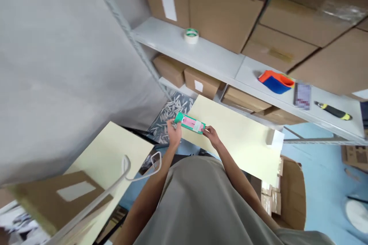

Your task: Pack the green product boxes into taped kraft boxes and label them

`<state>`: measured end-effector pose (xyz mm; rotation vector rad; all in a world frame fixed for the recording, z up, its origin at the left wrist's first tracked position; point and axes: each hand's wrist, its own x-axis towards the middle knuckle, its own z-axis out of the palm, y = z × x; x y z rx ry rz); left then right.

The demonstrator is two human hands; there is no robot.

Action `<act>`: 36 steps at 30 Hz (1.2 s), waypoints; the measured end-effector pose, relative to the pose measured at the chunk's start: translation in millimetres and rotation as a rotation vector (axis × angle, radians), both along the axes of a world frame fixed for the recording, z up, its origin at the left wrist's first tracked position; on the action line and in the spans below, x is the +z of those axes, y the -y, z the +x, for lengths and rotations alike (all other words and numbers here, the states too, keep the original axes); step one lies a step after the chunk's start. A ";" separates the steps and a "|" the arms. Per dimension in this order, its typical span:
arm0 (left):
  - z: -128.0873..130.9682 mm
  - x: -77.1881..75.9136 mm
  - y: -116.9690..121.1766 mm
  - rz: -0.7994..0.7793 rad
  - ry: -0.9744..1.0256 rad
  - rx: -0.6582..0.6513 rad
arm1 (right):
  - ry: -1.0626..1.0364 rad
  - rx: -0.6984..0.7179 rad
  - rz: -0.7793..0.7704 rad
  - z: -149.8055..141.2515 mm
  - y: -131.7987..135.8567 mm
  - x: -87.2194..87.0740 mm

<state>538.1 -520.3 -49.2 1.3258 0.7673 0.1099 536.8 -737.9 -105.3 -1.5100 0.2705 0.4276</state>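
Observation:
Between my two hands is a slim green and pink box [189,122] with a white label near its right end. My left hand [174,133] grips its left end, where a rounded green part sticks up. The fingers of my right hand [211,134] are closed on the right end. The box is held over the left part of a pale yellow tabletop [230,130]. What is inside the box cannot be made out.
A white box [275,139] stands on the tabletop's right end. The shelf [218,55] ahead bears a tape roll [191,35], an orange and blue band [276,81], a cutter [333,111] and cardboard boxes [224,11]. An open carton [293,195] is at lower right.

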 end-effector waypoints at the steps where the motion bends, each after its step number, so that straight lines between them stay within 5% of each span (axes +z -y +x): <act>1: 17.0 3.3 16.4 0.076 0.063 -0.038 | -0.015 -0.068 0.049 -6.1 16.9 1.2; 6: 76.0 12.2 89.9 0.200 0.210 -0.366 | -0.013 -0.339 0.103 -31.7 80.8 10.1; 11: 107.7 15.6 128.7 0.190 0.304 -0.598 | 0.039 -0.463 0.112 -50.0 122.6 19.6; 17: 132.3 35.3 156.6 0.115 0.356 -0.907 | 0.045 -0.462 -0.001 -67.3 131.2 30.8; 22: 132.9 54.4 173.1 0.071 0.353 -1.116 | 0.021 -0.282 -0.181 -81.9 119.6 49.3; 26: 118.7 52.3 180.3 0.157 0.419 -1.119 | 0.085 -0.185 -0.447 -87.5 113.4 67.2; 32: 89.8 49.5 187.0 0.336 0.450 -0.953 | 0.194 -0.146 -0.831 -79.6 105.4 96.9; 36: 74.8 59.1 182.7 0.304 0.416 -0.858 | 0.259 -0.158 -0.861 -70.4 105.5 99.5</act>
